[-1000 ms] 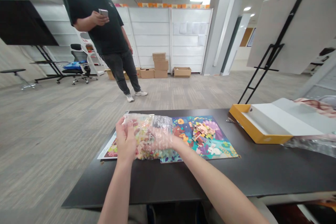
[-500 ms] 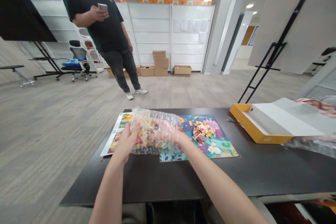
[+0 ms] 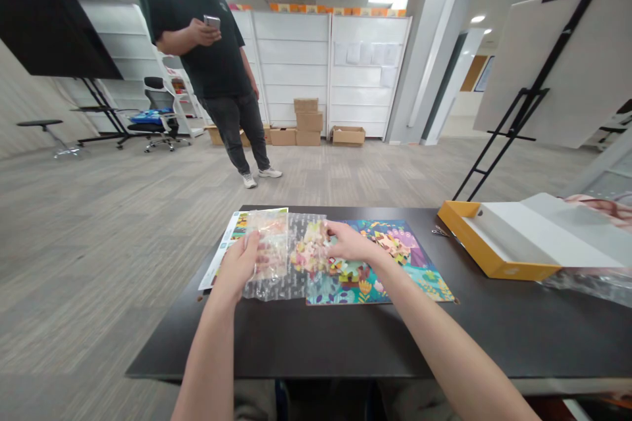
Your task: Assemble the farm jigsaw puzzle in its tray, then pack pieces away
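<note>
A clear bubble-wrap bag (image 3: 276, 286) lies across the left of the table, with several jigsaw pieces (image 3: 311, 250) showing through its right part. My left hand (image 3: 241, 260) is closed on the bag's left end, fingers partly behind the plastic. At the bag's right end, my right hand (image 3: 351, 243) has its fingers curled around the plastic edge; some fingertips are hidden. Loose puzzle pieces (image 3: 349, 271) lie just below that hand, and another pile (image 3: 392, 247) sits to its right. Both rest on a colourful illustrated board (image 3: 419, 283), partly under the bag.
A printed picture sheet (image 3: 217, 270) lies under the bag's left side. At the right of the black table (image 3: 306, 348) are a yellow box (image 3: 486, 256) with its white lid raised, and clear plastic (image 3: 592, 283). A person (image 3: 212, 59) stands beyond, holding a phone.
My right hand has come out of the bag to its right end. More puzzle pieces now lie on the board beneath it. The bag's left part looks flatter; my left hand still holds it.
</note>
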The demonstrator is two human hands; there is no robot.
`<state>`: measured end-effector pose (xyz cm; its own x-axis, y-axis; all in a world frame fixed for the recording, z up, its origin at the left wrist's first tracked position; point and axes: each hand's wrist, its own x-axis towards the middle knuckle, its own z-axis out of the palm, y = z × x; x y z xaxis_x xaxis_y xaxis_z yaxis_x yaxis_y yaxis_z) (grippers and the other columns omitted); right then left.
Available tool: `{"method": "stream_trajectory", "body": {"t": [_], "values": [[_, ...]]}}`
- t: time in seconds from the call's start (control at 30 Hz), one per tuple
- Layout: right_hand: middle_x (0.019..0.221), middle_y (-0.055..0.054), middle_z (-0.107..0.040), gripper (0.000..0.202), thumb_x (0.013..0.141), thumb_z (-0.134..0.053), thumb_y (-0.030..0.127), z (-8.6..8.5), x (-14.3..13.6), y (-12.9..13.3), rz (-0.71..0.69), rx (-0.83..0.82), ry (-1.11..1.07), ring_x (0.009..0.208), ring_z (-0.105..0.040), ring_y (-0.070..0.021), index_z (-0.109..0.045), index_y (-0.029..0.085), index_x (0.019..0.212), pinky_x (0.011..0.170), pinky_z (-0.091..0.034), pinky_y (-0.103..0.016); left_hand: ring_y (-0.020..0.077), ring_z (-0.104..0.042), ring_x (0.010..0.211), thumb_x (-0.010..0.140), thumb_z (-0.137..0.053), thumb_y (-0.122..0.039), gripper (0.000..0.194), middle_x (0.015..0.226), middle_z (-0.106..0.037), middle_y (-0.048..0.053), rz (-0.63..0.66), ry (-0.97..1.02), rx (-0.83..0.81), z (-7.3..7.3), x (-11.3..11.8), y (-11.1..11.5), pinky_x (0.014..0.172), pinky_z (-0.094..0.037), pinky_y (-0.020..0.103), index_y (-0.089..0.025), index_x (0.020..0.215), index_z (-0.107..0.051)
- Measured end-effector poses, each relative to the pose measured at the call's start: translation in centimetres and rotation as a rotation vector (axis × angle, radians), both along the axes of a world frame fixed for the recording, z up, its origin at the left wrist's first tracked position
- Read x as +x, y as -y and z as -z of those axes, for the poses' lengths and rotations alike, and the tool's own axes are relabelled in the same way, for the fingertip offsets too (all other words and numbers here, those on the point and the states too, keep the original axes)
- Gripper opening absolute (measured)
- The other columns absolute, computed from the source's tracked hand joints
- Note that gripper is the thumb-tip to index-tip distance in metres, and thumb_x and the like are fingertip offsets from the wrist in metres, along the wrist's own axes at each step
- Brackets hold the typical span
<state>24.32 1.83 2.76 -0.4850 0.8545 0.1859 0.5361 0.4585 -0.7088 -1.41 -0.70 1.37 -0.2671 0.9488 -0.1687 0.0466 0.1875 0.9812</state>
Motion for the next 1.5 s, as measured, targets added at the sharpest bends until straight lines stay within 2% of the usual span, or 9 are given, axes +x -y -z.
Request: {"method": "stream_trajectory", "body": {"t": [0.3, 0.47, 0.63, 0.83, 1.03, 1.17, 1.33, 1.43, 1.5], "values": [[0.084, 0.000, -0.066, 0.016, 0.074, -0.070, 0.027, 0.2, 4.6, 1.0, 0.092, -0.100, 0.132, 0.079, -0.060, -0.0165, -0.057, 0.019, 0.081, 0.074, -0.045, -0.026, 0.0141, -0.061, 0.051, 0.088, -0.061, -0.042, 0.026, 0.077, -0.069, 0.005, -0.038, -0.130, 0.029, 0.0, -2.8, 0.2, 0.043, -0.047, 0.021, -0.017, 0.092, -0.064], [0.089, -0.003, -0.070, 0.019, 0.076, -0.071, 0.030, 0.1, 4.8, 1.3, 0.178, -0.138, 0.257, 0.080, -0.062, -0.0181, -0.060, 0.019, 0.085, 0.072, -0.044, -0.027, 0.0125, -0.061, 0.052, 0.090, -0.060, -0.040, 0.030, 0.085, -0.070, 0.006, -0.104, -0.017, 0.037, -0.5, -4.6, 0.7, 0.040, -0.045, 0.019, -0.020, 0.112, -0.063], [0.093, -0.007, -0.073, 0.020, 0.079, -0.070, 0.036, 0.0, 4.6, 1.9, 0.220, -0.126, 0.324, 0.085, -0.066, -0.0218, -0.063, 0.019, 0.088, 0.075, -0.045, -0.028, 0.0142, -0.066, 0.057, 0.095, -0.056, -0.036, 0.031, 0.093, -0.073, 0.010, -0.121, 0.087, -0.018, -1.6, -4.4, 1.6, 0.043, -0.051, 0.022, -0.023, 0.123, -0.060], [0.092, -0.013, -0.073, 0.026, 0.082, -0.065, 0.045, 0.1, 4.2, 2.4, 0.286, -0.027, 0.495, 0.089, -0.068, -0.0280, -0.068, 0.018, 0.084, 0.076, -0.047, -0.032, 0.0133, -0.065, 0.052, 0.097, -0.054, -0.035, 0.033, 0.084, -0.074, 0.008, -0.125, 0.179, -0.029, -2.4, -3.9, 2.3, 0.041, -0.049, 0.020, -0.022, 0.126, -0.060], [0.096, -0.020, -0.071, 0.056, 0.085, -0.056, 0.069, -0.2, 4.6, 2.6, 0.347, 0.060, 0.599, 0.093, -0.067, -0.0330, -0.072, 0.015, 0.088, 0.075, -0.048, -0.036, 0.0166, -0.069, 0.058, 0.100, -0.047, -0.036, 0.035, 0.078, -0.073, 0.006, -0.053, 0.368, -0.001, -2.5, -3.6, 2.1, 0.052, -0.058, 0.026, -0.021, 0.128, -0.061], [0.091, -0.018, -0.072, 0.060, 0.087, -0.049, 0.072, -0.2, 4.6, 2.7, 0.361, 0.071, 0.602, 0.088, -0.068, -0.0306, -0.071, 0.017, 0.087, 0.072, -0.047, -0.035, 0.0219, -0.073, 0.070, 0.100, -0.044, -0.047, 0.043, 0.086, -0.076, 0.008, -0.026, 0.445, 0.017, -2.6, -2.4, 1.8, 0.064, -0.062, 0.034, -0.021, 0.130, -0.060], [0.085, -0.015, -0.070, 0.056, 0.092, -0.046, 0.067, -0.1, 4.3, 2.7, 0.388, 0.092, 0.559, 0.083, -0.067, -0.0288, -0.070, 0.017, 0.087, 0.073, -0.047, -0.035, 0.0234, -0.074, 0.079, 0.101, -0.042, -0.048, 0.045, 0.099, -0.075, 0.011, -0.036, 0.636, 0.085, -2.0, 1.2, 1.7, 0.072, -0.062, 0.039, -0.021, 0.133, -0.057], [0.102, -0.015, -0.069, 0.048, 0.090, -0.057, 0.060, -0.6, 4.7, 2.8, 0.401, 0.149, 0.413, 0.096, -0.066, -0.0296, -0.070, 0.016, 0.101, 0.085, -0.049, -0.040, 0.0202, -0.073, 0.077, 0.101, -0.045, -0.045, 0.041, 0.102, -0.074, 0.010, -0.037, 0.809, 0.118, -1.5, 3.9, 1.5, 0.068, -0.062, 0.033, -0.022, 0.133, -0.056], [0.118, -0.014, -0.066, 0.050, 0.083, -0.069, 0.056, -1.2, 5.1, 3.1, 0.310, 0.144, 0.219, 0.109, -0.062, -0.0302, -0.067, 0.019, 0.115, 0.095, -0.047, -0.042, 0.0172, -0.072, 0.072, 0.101, -0.046, -0.043, 0.038, 0.102, -0.074, 0.009, -0.052, 0.877, 0.135, -1.2, 5.5, 1.5, 0.062, -0.060, 0.028, -0.023, 0.131, -0.057]]}}
